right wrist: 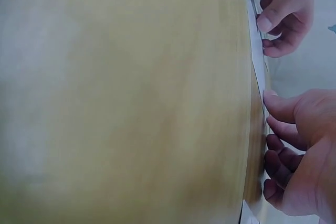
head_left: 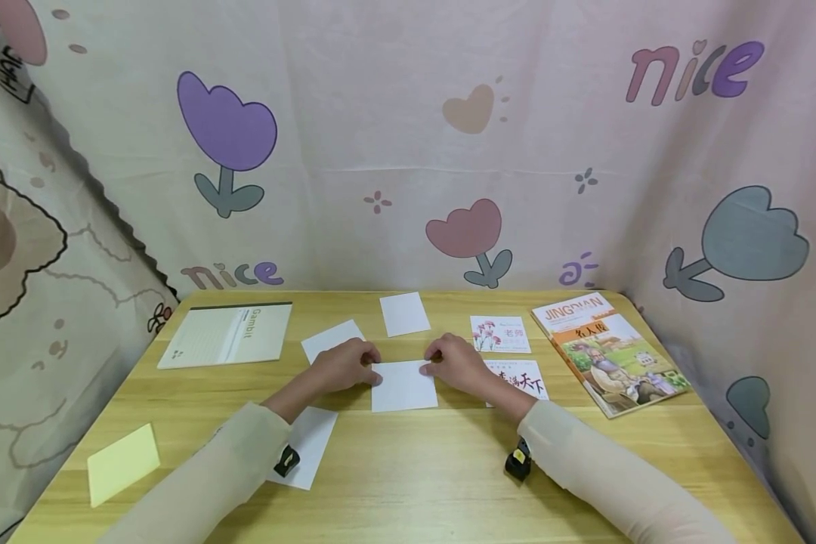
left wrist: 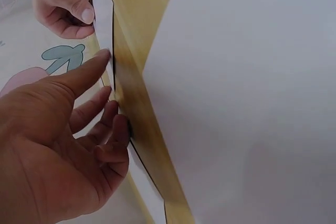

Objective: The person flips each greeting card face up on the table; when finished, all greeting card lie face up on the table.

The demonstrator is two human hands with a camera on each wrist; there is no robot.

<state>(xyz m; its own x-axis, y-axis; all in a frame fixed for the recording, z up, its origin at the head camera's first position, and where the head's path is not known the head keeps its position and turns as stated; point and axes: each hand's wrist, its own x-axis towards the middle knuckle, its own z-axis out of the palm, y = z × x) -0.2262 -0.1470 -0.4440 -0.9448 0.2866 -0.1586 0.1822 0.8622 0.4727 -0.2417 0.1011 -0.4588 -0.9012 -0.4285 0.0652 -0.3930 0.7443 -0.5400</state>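
A blank white card (head_left: 404,389) lies low over the middle of the table, squared toward me. My left hand (head_left: 343,366) pinches its upper left corner, thumb on the near side. At the upper right corner my right hand (head_left: 459,367) pinches it the same way. Seen from the left wrist, the card is nearly edge-on between the left hand (left wrist: 68,145) and the right. Close behind the left hand lies another white card (head_left: 333,338), partly covered by it. A third white card (head_left: 405,313) sits farther back. Under the left forearm is a larger white sheet (head_left: 313,446), partly hidden.
Right of my right hand are a flower-printed card (head_left: 500,334) and a card with red lettering (head_left: 520,378), partly covered by that hand. A magazine (head_left: 612,355) lies at the right. A notebook (head_left: 227,336) is back left, and a pale yellow pad (head_left: 124,463) front left.
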